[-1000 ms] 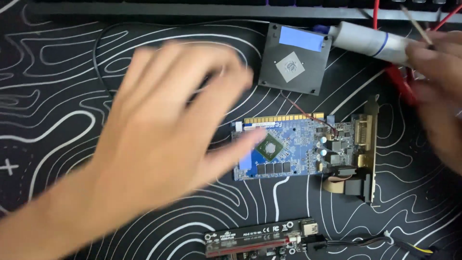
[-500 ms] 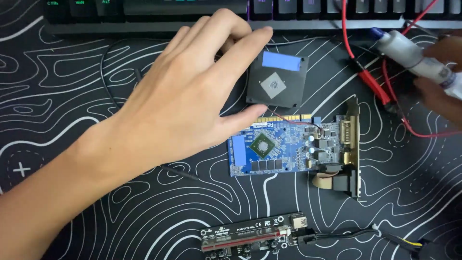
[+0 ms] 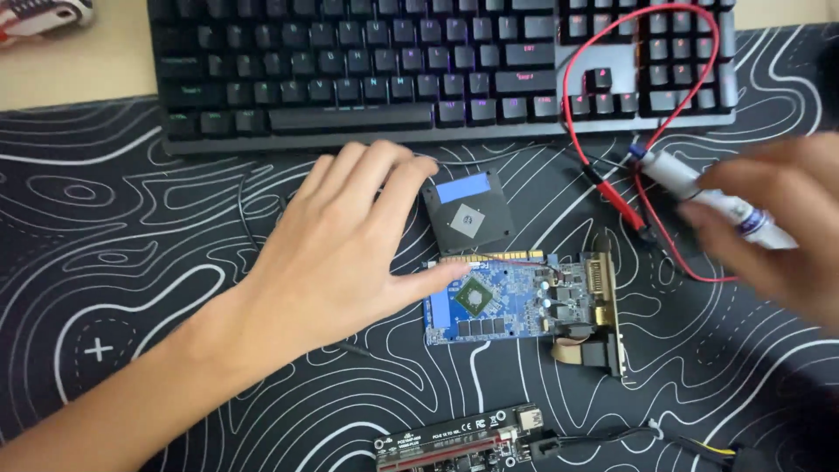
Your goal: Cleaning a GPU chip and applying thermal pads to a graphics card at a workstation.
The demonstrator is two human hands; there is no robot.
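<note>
Fingers of the left hand [image 3: 336,262] lie spread and released, thumb tip touching the left edge of the blue circuit board [image 3: 507,301], which lies flat on the bench just right of them. The board looks light, stiff and fragile, best held by its edges. The right hand [image 3: 778,227], blurred, is clenched round a white syringe tube [image 3: 712,197]; its tip is hard to make out
</note>
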